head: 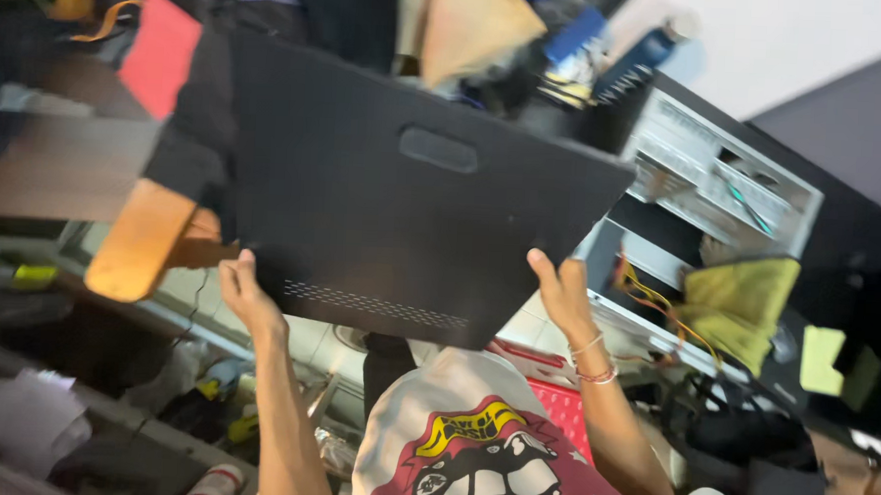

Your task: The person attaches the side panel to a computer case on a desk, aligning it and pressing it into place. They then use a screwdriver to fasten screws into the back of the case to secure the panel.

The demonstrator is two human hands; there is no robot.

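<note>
Panel (403, 196) held between both hands, open computer case (710, 200) right.

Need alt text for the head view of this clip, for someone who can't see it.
Two hands, left hand and right hand, hold a large black computer case side panel by its lower edge, lifted in front of the camera. To the right lies an open computer case with drive bays and loose wires, a yellow cloth draped on it; the view is tilted and blurred.

Just one head-worn cam here, tilted hard and looking down past the wearer's chest, super close, with a cluttered floor at frame bottom.
</note>
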